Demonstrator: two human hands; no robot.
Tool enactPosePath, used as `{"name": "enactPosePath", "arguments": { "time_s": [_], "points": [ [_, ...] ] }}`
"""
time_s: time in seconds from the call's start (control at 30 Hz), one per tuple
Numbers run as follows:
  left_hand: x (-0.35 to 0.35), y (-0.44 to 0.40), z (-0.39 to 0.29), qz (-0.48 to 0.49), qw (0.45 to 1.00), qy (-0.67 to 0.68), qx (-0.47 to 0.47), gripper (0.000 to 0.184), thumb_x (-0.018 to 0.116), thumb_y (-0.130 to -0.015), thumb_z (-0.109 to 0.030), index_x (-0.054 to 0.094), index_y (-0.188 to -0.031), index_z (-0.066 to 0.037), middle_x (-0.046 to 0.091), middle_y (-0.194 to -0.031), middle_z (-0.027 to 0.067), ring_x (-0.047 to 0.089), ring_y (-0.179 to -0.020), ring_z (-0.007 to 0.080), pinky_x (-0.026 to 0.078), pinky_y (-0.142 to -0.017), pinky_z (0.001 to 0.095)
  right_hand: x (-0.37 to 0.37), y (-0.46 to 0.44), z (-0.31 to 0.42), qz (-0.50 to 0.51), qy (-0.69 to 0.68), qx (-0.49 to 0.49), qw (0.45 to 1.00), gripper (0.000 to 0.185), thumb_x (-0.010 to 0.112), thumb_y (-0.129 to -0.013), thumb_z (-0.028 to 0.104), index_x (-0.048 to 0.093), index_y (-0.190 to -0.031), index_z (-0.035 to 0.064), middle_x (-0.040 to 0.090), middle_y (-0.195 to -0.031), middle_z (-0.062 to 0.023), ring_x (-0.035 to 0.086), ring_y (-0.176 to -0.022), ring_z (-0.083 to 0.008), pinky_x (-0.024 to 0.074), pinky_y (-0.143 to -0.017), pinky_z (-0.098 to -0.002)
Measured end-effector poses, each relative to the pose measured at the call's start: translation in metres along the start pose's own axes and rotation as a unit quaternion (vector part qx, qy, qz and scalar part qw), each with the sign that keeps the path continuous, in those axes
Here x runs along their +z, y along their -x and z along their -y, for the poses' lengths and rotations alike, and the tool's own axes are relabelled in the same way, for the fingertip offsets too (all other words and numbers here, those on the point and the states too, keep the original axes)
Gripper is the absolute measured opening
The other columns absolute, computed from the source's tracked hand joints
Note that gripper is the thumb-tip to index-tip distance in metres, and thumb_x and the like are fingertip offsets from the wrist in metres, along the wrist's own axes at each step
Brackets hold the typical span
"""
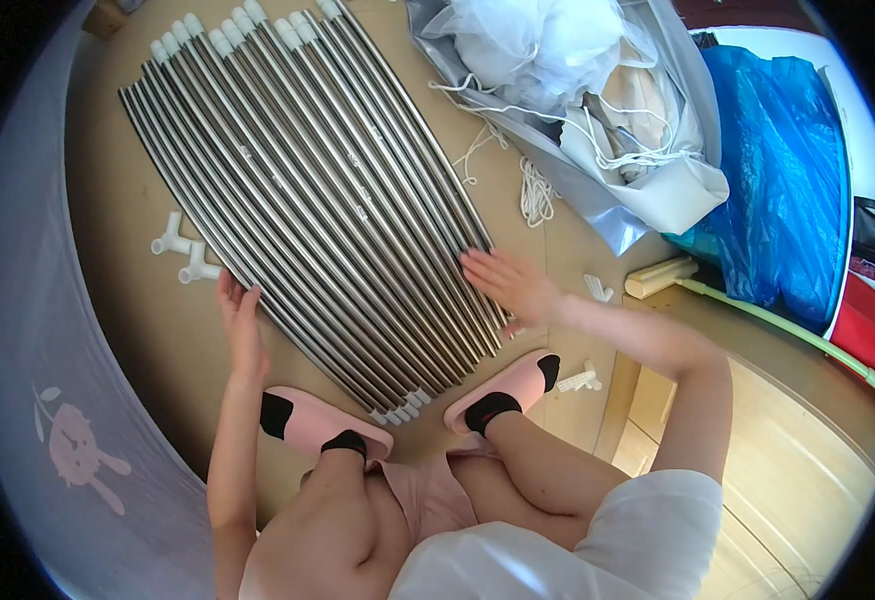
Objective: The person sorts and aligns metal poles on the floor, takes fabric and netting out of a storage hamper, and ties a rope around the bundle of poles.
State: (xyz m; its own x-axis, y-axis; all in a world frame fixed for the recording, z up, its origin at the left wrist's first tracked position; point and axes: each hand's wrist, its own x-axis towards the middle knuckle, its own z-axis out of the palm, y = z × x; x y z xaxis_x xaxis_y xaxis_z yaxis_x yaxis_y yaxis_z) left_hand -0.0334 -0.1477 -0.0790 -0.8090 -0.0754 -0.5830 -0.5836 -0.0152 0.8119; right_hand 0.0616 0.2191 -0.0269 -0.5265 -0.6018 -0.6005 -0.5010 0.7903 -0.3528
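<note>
A broad row of shiny silver metal tubes (308,190) lies side by side on the tan floor (123,270), squarely between the person's two hands. The tubes' long axis runs away from the body and slightly to the left; many far ends carry white plastic sleeves (183,28), and a few near ends, close to the slippers, have white tips (398,412) too.

The left hand (245,330) is at the row's left edge, its thumb and fingers parted beside the outermost tube; whether they press on it I cannot tell. The right hand (513,287) reaches across from the opposite side, fingers extended and flat, the tips overlapping the rightmost tubes, with no pinch visible. Neither hand is clearly nearer: each borders one long side of the row, so the tubes lie to the right of the left fingers and to the left of the right ones.

Two white branched plastic connectors (196,264) sit just beyond the left fingers. A looped white cord bundle (536,193) lies beyond the right hand, near a grey bag (696,90).
</note>
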Motion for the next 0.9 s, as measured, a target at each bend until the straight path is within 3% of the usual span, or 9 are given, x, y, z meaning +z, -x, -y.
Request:
{"name": "enactPosePath", "arguments": {
  "time_s": [0.07,0.13,0.17,0.23,0.43,0.57,0.63,0.9],
  "points": [
    [0.003,0.002,-0.001,0.003,1.0,-0.002,0.005,0.058,0.045,-0.083,-0.006,0.017,-0.133,-0.001,0.029,-0.133,0.0136,0.029,-0.122,0.0214,0.021,-0.103,0.0325,0.022,0.022,0.013,0.033,0.0,-0.006,0.999,0.103,0.069,-0.058,0.041,0.016,-0.133,-0.0038,0.013,-0.142,-0.0156,0.009,-0.132,-0.0259,0.0095,-0.108,-0.0384],
    [0.003,0.002,-0.004,0.002,1.0,-0.02,0.002,0.059,0.045,-0.083,-0.006,0.016,-0.134,-0.002,0.029,-0.133,0.0132,0.028,-0.122,0.0214,0.021,-0.103,0.0327,0.056,0.032,0.022,-0.038,0.088,-0.001,0.995,0.065,0.051,-0.077,0.024,0.026,-0.131,-0.002,0.016,-0.142,-0.0128,0.012,-0.132,-0.0238,0.0116,-0.108,-0.036],
    [0.003,0.002,-0.004,-0.001,1.0,-0.022,0.003,0.059,0.045,-0.083,-0.006,0.016,-0.134,-0.002,0.029,-0.133,0.0132,0.028,-0.122,0.0214,0.021,-0.103,0.0327,0.063,0.032,0.023,-0.04,0.088,-0.003,0.995,0.065,0.051,-0.077,0.024,0.026,-0.131,-0.002,0.016,-0.142,-0.0128,0.012,-0.132,-0.0238,0.0116,-0.108,-0.036],
    [0.002,0.002,-0.002,-0.005,1.0,-0.021,-0.001,0.059,0.045,-0.083,-0.006,0.016,-0.134,-0.002,0.028,-0.133,0.0126,0.028,-0.122,0.0215,0.021,-0.102,0.0328,0.075,0.033,0.025,-0.07,0.104,0.006,0.992,0.053,0.04,-0.08,0.013,0.029,-0.13,-0.0015,0.02,-0.141,-0.0114,0.016,-0.131,-0.0216,0.0123,-0.108,-0.0347],
    [0.003,0.002,-0.001,0.005,1.0,-0.016,0.01,0.059,0.045,-0.083,-0.006,0.016,-0.134,-0.003,0.028,-0.133,0.012,0.029,-0.121,0.0213,0.021,-0.102,0.033,0.095,0.041,0.017,-0.123,0.088,-0.047,0.987,0.054,0.044,-0.077,0.014,0.032,-0.128,-0.0013,0.026,-0.139,-0.0094,0.021,-0.13,-0.0205,0.0169,-0.106,-0.034],
    [0.004,0.003,-0.003,0.002,1.0,-0.024,0.005,0.059,0.045,-0.083,-0.006,0.016,-0.134,-0.003,0.028,-0.133,0.012,0.03,-0.12,0.0214,0.022,-0.102,0.0334,0.091,0.042,0.022,-0.139,0.061,-0.033,0.988,0.056,0.047,-0.076,0.017,0.033,-0.128,0.0013,0.026,-0.138,-0.0089,0.022,-0.129,-0.022,0.0191,-0.106,-0.0354],
    [0.002,0.002,0.001,-0.004,1.0,-0.026,0.013,0.058,0.045,-0.083,-0.006,0.017,-0.133,-0.003,0.029,-0.132,0.012,0.03,-0.12,0.0217,0.022,-0.102,0.0335,0.087,0.041,0.027,-0.098,-0.043,-0.049,0.993,0.062,0.053,-0.073,0.023,0.033,-0.129,0.0045,0.028,-0.138,-0.0083,0.022,-0.129,-0.0236,0.0194,-0.106,-0.037],
    [0.004,-0.001,0.006,-0.014,0.999,-0.042,0.022,0.059,0.046,-0.082,-0.006,0.017,-0.133,-0.002,0.028,-0.132,0.0131,0.03,-0.121,0.0222,0.022,-0.102,0.0337,0.097,0.024,0.031,-0.155,0.028,-0.058,0.986,0.072,0.061,-0.067,0.031,0.033,-0.129,0.0069,0.027,-0.137,-0.0075,0.022,-0.128,-0.0268,0.0178,-0.106,-0.0386]
  ]
}}
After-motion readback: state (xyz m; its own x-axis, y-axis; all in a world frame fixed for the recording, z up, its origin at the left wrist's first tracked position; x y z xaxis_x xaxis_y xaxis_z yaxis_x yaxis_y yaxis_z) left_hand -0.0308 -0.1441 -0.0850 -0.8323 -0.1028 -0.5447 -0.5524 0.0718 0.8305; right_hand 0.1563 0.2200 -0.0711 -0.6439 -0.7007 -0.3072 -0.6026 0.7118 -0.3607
